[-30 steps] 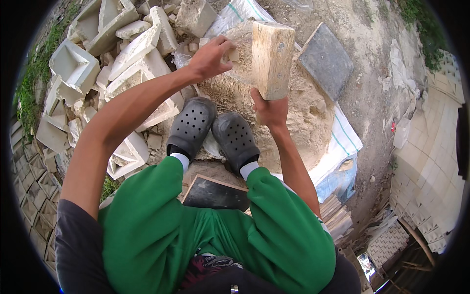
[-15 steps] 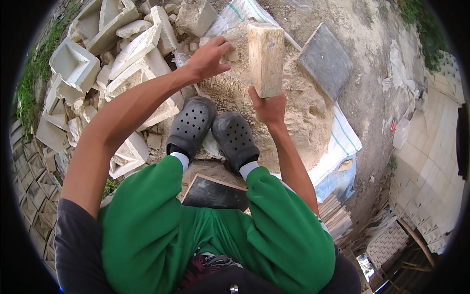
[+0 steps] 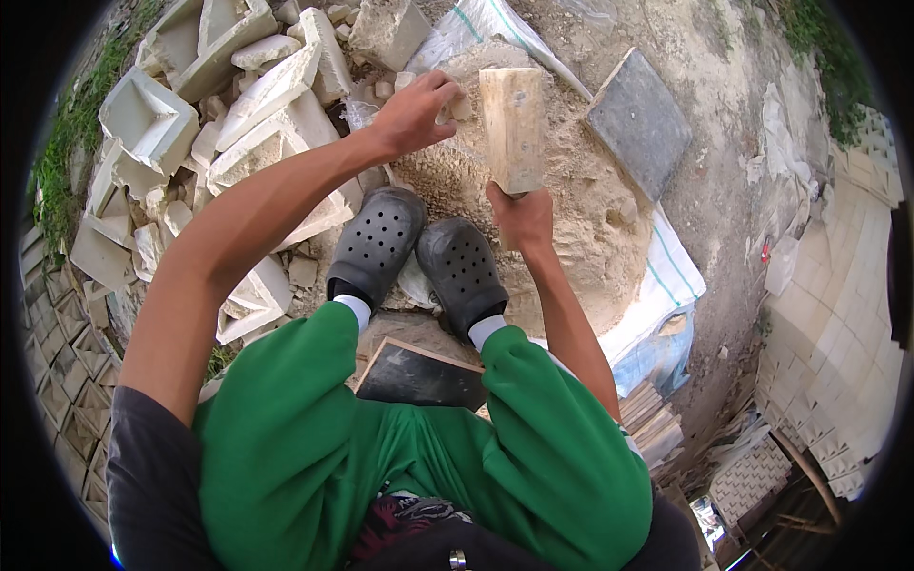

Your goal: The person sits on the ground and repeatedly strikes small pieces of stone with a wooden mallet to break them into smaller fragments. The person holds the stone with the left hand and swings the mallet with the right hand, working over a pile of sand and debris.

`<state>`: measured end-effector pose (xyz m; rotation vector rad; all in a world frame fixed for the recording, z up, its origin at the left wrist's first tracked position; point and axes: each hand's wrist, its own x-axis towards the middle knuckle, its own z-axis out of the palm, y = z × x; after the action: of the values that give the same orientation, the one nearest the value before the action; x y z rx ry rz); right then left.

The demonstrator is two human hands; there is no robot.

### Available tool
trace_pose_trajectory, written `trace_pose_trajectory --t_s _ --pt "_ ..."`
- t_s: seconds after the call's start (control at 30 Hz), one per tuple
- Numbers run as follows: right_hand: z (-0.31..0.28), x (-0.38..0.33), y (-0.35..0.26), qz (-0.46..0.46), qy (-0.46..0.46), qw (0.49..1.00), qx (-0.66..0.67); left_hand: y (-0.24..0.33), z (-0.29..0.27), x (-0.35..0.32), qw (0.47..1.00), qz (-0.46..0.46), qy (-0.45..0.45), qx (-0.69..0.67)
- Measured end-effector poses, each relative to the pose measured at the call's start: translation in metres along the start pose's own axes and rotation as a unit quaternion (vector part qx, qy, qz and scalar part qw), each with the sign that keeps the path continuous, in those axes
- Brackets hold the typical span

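Your right hand (image 3: 522, 211) reaches forward with its fingers closed round the lower end of a pale block (image 3: 512, 128), holding it upright above the sand pile (image 3: 581, 219). Your left arm stretches out across it, the left hand (image 3: 411, 112) half curled, fingertips touching a small stone (image 3: 461, 107) just beside the block's top. Your black clogs (image 3: 419, 249) rest at the pile's near edge. The sand lies heaped on a white sack (image 3: 666, 285); broken white moulds (image 3: 219, 105) are piled at left.
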<state>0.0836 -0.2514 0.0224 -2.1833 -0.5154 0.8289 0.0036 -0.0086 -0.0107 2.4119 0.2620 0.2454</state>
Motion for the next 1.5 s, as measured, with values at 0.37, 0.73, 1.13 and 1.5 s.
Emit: trace_pose_trajectory --t_s 0.37,0.73,1.13,1.5 --pt "-0.014 -0.011 -0.023 -0.066 0.045 0.994 0.07 0.0 0.0 -0.001 1.0 0.0 0.004 -0.004" --pt "-0.013 -0.01 -0.002 0.153 -0.039 0.985 0.064 0.013 -0.011 -0.029 0.999 -0.023 -0.003 -0.038" --pt "-0.037 -0.023 0.011 0.188 0.043 0.97 0.145 0.022 0.005 0.0 0.999 -0.009 -0.028 -0.02" --pt "-0.035 -0.025 0.009 0.171 0.043 0.972 0.152 0.044 0.022 0.017 0.992 0.106 -0.054 -0.049"
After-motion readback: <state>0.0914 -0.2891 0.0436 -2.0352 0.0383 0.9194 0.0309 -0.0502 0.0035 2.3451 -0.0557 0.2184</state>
